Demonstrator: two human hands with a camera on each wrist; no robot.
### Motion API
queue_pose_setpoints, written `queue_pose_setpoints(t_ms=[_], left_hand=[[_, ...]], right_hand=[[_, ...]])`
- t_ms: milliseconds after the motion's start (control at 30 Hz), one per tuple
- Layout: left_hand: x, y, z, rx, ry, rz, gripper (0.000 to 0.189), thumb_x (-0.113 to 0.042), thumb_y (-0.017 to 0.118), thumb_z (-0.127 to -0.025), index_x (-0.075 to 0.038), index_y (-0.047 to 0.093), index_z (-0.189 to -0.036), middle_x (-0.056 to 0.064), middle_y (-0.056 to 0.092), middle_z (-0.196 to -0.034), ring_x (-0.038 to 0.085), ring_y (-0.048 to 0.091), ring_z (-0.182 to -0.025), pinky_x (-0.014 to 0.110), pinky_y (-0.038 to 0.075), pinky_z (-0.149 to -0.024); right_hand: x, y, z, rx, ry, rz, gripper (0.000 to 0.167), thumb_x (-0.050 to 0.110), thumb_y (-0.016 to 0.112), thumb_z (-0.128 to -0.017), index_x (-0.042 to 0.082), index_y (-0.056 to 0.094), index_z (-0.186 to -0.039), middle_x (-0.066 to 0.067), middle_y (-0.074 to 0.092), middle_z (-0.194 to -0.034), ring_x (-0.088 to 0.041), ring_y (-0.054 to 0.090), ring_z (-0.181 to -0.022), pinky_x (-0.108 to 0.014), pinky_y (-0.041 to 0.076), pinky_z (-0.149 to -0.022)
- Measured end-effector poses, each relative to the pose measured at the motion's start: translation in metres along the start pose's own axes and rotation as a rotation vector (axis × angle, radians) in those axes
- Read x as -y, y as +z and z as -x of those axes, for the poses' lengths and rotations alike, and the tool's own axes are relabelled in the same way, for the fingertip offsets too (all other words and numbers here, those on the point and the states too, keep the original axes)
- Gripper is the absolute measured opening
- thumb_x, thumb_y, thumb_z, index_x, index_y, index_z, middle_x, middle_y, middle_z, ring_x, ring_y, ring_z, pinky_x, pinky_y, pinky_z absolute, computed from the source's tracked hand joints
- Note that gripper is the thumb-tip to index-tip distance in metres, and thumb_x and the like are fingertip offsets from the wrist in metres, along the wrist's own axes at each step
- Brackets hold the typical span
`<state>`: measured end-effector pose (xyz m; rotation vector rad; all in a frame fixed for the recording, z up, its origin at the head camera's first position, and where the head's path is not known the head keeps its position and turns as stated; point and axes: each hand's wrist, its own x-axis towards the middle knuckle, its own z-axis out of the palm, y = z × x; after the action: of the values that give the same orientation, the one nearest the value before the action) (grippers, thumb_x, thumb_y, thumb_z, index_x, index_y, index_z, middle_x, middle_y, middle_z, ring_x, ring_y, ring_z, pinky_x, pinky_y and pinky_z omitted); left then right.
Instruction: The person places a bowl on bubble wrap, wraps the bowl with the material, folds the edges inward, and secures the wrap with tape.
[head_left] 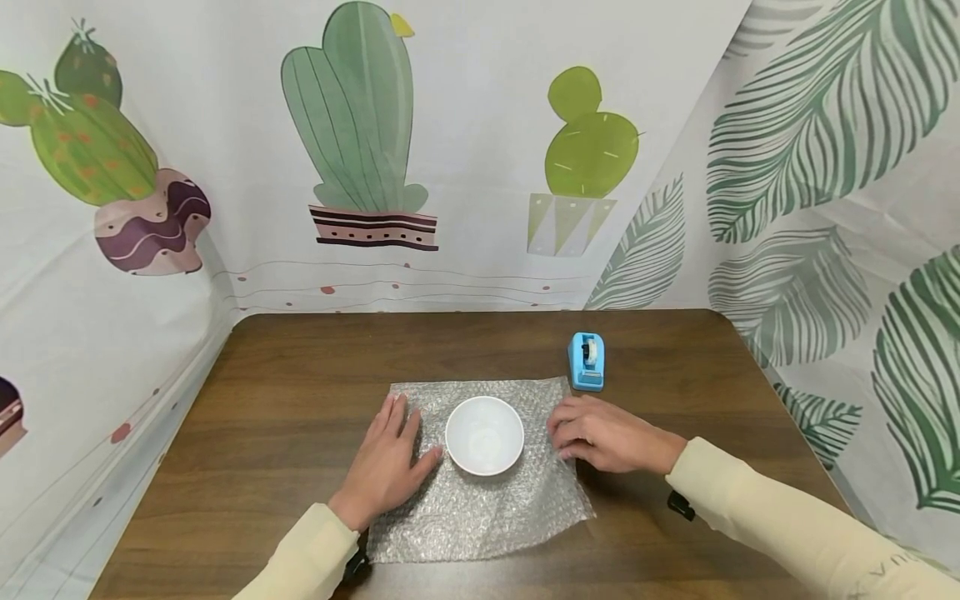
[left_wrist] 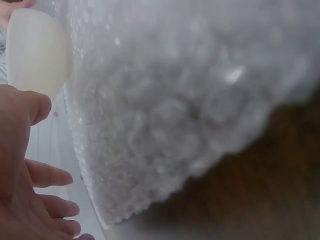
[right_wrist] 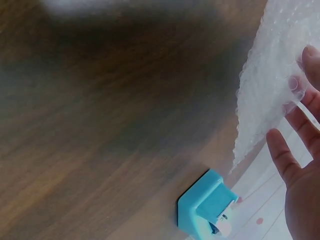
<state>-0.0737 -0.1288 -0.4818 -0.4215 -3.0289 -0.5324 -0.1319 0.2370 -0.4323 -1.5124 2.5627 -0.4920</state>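
Note:
A white bowl [head_left: 484, 436] sits upright on a sheet of bubble wrap [head_left: 480, 525] near the middle of the table; in the left wrist view the bowl [left_wrist: 37, 52] shows from the side. My left hand [head_left: 390, 465] rests on the wrap's left part with its fingers spread, the thumb tip close to the bowl. At the right edge, my right hand [head_left: 600, 433] pinches the wrap between bent fingers and thumb. In the right wrist view, some fingertips of this hand [right_wrist: 307, 135] show through the clear bubble wrap [right_wrist: 265, 95].
A blue tape dispenser [head_left: 587, 362] stands just beyond the right hand, by the wrap's far right corner. The brown wooden table [head_left: 300, 350] ends at a hanging cloth [head_left: 480, 167] printed with cacti and leaves.

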Motion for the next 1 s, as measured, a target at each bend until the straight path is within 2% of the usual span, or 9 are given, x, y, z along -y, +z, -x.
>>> queue_pose_setpoints(t_ms=[133, 333, 567, 800, 900, 1000], left_hand=[[-0.003, -0.003, 0.006, -0.031, 0.011, 0.000, 0.073, -0.047, 0.064, -0.101, 0.009, 0.053, -0.146, 0.034, 0.034, -0.163, 0.049, 0.026, -0.158, 0.058, 0.030, -0.126], [-0.008, -0.005, 0.014, -0.110, 0.043, -0.039, 0.072, -0.046, 0.067, -0.099, 0.007, 0.055, -0.146, 0.032, 0.038, -0.162, 0.048, 0.031, -0.156, 0.058, 0.033, -0.124], [-0.023, -0.006, 0.023, -0.208, 0.136, -0.048, 0.077, -0.046, 0.074, -0.093, 0.008, 0.054, -0.145, 0.032, 0.047, -0.156, 0.047, 0.041, -0.150, 0.056, 0.038, -0.121], [-0.041, -0.005, 0.026, -0.325, 0.239, -0.053, 0.078, -0.049, 0.078, -0.089, 0.006, 0.058, -0.141, 0.026, 0.057, -0.150, 0.044, 0.051, -0.144, 0.055, 0.046, -0.115], [-0.047, -0.002, 0.028, -0.347, 0.280, -0.044, 0.077, -0.053, 0.075, -0.091, 0.005, 0.060, -0.140, 0.024, 0.059, -0.149, 0.042, 0.053, -0.142, 0.053, 0.046, -0.115], [-0.055, 0.000, 0.031, -0.328, 0.310, -0.039, 0.079, -0.057, 0.072, -0.092, 0.003, 0.059, -0.142, 0.022, 0.058, -0.151, 0.039, 0.053, -0.144, 0.049, 0.044, -0.117]], right_hand=[[0.001, -0.003, -0.004, 0.021, 0.035, -0.028, 0.007, 0.020, 0.077, -0.095, 0.025, 0.080, -0.098, 0.012, 0.072, -0.110, -0.010, 0.060, -0.112, -0.041, 0.053, -0.099], [0.002, -0.006, -0.008, 0.024, 0.059, -0.045, 0.007, 0.019, 0.076, -0.096, 0.024, 0.080, -0.098, 0.009, 0.073, -0.111, -0.009, 0.060, -0.111, -0.041, 0.052, -0.099], [0.003, -0.007, -0.013, -0.017, 0.020, -0.049, 0.006, 0.016, 0.076, -0.095, 0.022, 0.078, -0.094, 0.004, 0.074, -0.109, -0.011, 0.061, -0.109, -0.040, 0.053, -0.098], [0.004, -0.010, -0.018, -0.002, 0.045, -0.079, 0.007, 0.016, 0.075, -0.096, 0.022, 0.077, -0.093, 0.011, 0.072, -0.103, -0.008, 0.061, -0.105, -0.037, 0.054, -0.096], [0.004, -0.011, -0.021, 0.014, 0.059, -0.086, 0.007, 0.018, 0.074, -0.097, 0.022, 0.076, -0.093, 0.013, 0.071, -0.100, -0.006, 0.061, -0.103, -0.035, 0.054, -0.094], [0.004, -0.012, -0.024, 0.018, 0.051, -0.085, 0.009, 0.017, 0.073, -0.098, 0.023, 0.076, -0.093, 0.014, 0.071, -0.097, -0.006, 0.061, -0.101, -0.034, 0.054, -0.092]])
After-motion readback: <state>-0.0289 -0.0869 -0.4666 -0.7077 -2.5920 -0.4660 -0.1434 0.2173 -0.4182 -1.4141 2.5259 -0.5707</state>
